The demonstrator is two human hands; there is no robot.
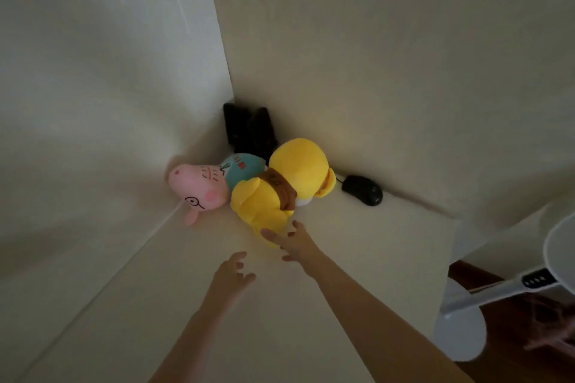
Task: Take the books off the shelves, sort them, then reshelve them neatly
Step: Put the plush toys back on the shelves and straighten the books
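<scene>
Two hands, right hand (295,244) at yellow plush (264,205), left hand (231,274) nearby

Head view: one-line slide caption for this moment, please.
Left hand and right hand stretch open toward a yellow plush lying against a pink pig plush in a wall corner, black mouse nearby.

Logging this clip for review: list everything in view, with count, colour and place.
Pink plush pig toy with teal body: one, pink and teal, against left wall.
Yellow plush duck toy with brown scarf: one, yellow, beside the pig.
Black computer mouse: one, black, by back wall.
Dark unclear object: one, black, in corner.
White standing fan: one, white, right edge.
Cream top surface: one, cream, under toys.
Left hand: one, open, over surface.
Right hand: one, open, at duck.
</scene>
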